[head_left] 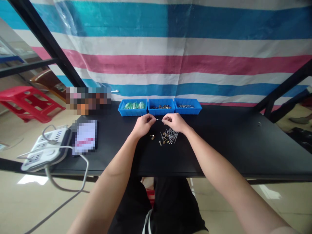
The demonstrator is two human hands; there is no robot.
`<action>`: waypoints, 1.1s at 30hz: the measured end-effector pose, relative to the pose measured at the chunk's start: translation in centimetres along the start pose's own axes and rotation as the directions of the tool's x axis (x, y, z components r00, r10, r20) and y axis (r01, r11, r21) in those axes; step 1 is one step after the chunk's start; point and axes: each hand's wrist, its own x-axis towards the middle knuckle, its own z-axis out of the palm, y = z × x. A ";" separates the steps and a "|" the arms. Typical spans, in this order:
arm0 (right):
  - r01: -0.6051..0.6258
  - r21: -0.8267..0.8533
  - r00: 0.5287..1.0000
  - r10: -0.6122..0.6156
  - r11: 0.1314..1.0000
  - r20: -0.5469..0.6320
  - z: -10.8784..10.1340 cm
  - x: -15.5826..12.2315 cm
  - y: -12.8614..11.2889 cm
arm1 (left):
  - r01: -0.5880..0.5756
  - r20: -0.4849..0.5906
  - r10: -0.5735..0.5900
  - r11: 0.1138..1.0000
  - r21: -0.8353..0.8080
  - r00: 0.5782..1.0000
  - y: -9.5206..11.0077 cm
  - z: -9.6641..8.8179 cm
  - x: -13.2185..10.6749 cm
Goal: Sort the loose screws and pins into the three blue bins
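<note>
A thin silver pin (159, 120), shaped like a blind rivet, spans the small gap between my two hands above the black table. One end is pinched by the thumb and fingertips of my left hand (144, 124). My right hand (175, 121) is closed on the other end. Just below my right hand lies a loose pile of similar silver pins (172, 136), mixed with small brass-coloured screw-like pieces (164, 141). A few more brass-coloured pieces (152, 137) lie to the left of the pile. My fingertips hide both ends of the held pin.
Three blue bins stand behind my hands: the left bin (133, 112) holds green packets, the middle bin (161, 112) brass-coloured pieces, the right bin (188, 111) silver pins. A white power strip (50, 146) with cables sits at the left edge. A small metal piece (259, 124) lies far right.
</note>
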 end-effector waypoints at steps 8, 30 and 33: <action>-0.072 0.552 0.965 0.198 0.831 -0.173 -0.6 0.7 0.9 | 0.062 -0.019 -0.063 0.996 -0.065 0.998 -0.4 0.1 0.1; -0.048 0.618 0.757 0.432 0.785 -0.490 -2.2 1.3 3.6 | 0.057 -0.035 -0.056 0.998 0.013 0.998 -0.4 0.2 0.1; -0.067 0.278 0.885 0.186 0.958 -0.427 -1.6 0.7 3.2 | 0.051 -0.041 -0.050 0.999 0.014 0.998 -0.4 0.2 0.1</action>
